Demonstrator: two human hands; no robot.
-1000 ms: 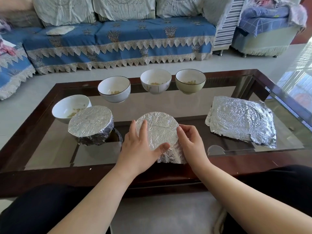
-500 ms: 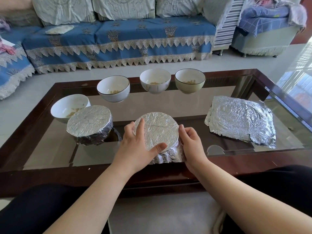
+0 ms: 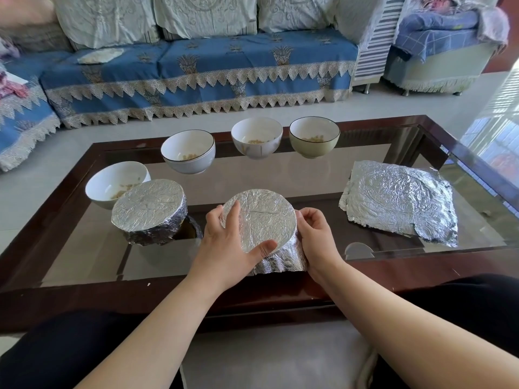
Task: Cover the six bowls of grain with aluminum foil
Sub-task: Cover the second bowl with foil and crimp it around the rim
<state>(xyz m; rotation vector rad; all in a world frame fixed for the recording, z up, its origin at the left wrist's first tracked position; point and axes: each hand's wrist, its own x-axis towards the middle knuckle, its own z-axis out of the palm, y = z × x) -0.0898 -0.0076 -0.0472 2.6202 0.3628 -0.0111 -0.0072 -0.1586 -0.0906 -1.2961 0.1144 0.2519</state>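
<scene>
- Foil-wrapped bowl [image 3: 259,217] sits at the near middle of the glass table [image 3: 280,178]; I see its top smooth and its crinkled skirt spread on the glass
- My left hand [image 3: 230,242] grasps that bowl, fingers curled round its left side, forefinger and thumb laid across the foil top
- My right hand [image 3: 316,237] grasps its right side, fingers curled against the foil at the rim
- A second covered bowl [image 3: 148,210] stands just left of it, well wrapped
- Four open bowls hold grain: one white bowl [image 3: 112,183] touching the second covered bowl from behind, then a dark-rimmed white bowl [image 3: 188,151], a plain white bowl [image 3: 257,137] and a greenish bowl [image 3: 314,137] along the far side
- A stack of foil sheets [image 3: 398,200] lies flat on the glass to my right, apart from every bowl
</scene>
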